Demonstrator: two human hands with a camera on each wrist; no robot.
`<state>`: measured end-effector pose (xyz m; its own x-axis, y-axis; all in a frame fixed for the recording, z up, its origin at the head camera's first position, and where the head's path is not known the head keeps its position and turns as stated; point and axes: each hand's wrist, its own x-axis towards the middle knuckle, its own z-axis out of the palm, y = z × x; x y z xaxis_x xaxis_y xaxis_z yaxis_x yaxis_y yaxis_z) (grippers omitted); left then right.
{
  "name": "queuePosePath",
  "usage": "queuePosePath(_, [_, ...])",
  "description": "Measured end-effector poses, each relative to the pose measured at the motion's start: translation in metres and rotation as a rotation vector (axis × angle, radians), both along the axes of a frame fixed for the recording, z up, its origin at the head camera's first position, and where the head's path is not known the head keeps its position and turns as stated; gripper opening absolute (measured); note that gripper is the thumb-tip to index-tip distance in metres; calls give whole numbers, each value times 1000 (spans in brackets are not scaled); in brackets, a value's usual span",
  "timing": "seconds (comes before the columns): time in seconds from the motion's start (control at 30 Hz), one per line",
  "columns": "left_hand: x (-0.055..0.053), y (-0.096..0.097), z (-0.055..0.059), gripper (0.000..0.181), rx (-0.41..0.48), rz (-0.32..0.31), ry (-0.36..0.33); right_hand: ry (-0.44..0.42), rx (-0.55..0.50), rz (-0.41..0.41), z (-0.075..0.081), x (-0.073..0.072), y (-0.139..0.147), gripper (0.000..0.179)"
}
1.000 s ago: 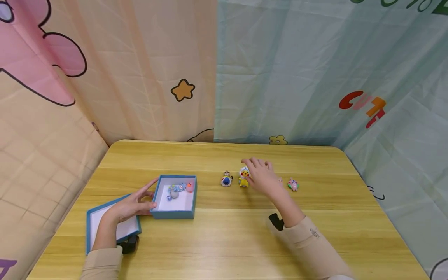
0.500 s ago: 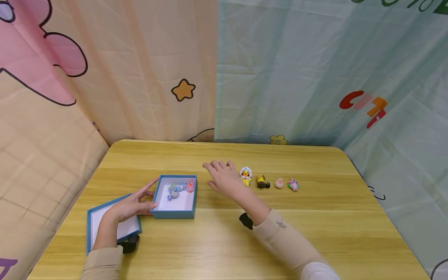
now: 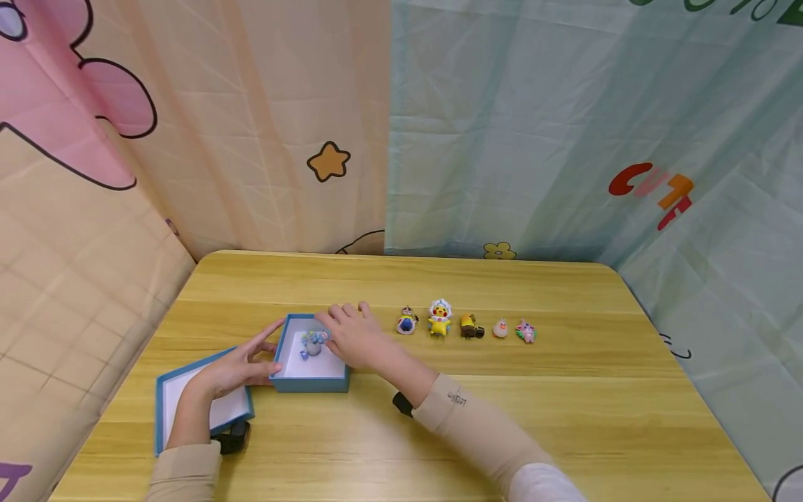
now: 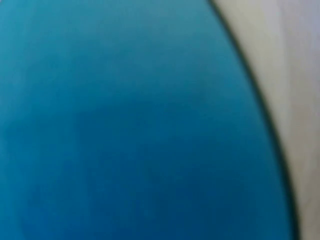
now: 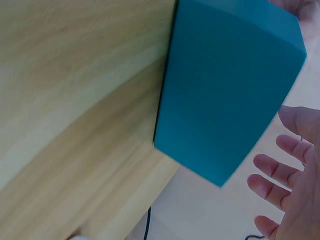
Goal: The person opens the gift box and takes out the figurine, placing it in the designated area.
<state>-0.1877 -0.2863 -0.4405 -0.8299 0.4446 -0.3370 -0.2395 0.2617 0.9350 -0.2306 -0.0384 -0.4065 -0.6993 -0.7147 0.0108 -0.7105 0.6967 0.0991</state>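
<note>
A blue box (image 3: 311, 384) with a white inside stands on the table, left of the middle. Small blue, green and grey toy figures (image 3: 312, 343) lie in it. My left hand (image 3: 233, 371) rests against its left side, fingers at the back corner and thumb at the front corner. Over the box's right rim reaches my right hand (image 3: 353, 337), which hides the pink toy and part of the inside. In the right wrist view its fingers (image 5: 270, 189) are spread apart, and I see nothing between them. The left wrist view shows only a blurred blue surface (image 4: 140, 125).
The box lid (image 3: 169, 408) lies upside down under my left forearm. Right of the box stand a blue-bellied figure (image 3: 406, 322), a Pikachu figurine (image 3: 440, 319), a yellow-brown figure (image 3: 469, 325), a pale chick-like toy (image 3: 499, 328) and a pink-and-green figure (image 3: 525, 331) in a row.
My right hand has moved left from above the row of figures to over the box, uncovering the figures it had hidden. The left hand and box stay put.
</note>
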Motion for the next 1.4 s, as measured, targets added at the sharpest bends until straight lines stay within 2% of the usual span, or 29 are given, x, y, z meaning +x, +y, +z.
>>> queuePosePath(0.2, [0, 1, 0, 84, -2, -3, 4, -28, 96, 17, -9, 3, -21, 50])
queuePosePath(0.43, [0, 1, 0, 84, -4, -6, 7, -57, 212, -4, -22, 3, -36, 49])
queuePosePath(0.87, [1, 2, 0, 83, -4, -2, 2, 10, 366, -29, -27, 4, -48, 51])
queuePosePath(1.4, [2, 2, 3, 83, -21, 4, 9, 69, 436, -56, -39, 3, -54, 51])
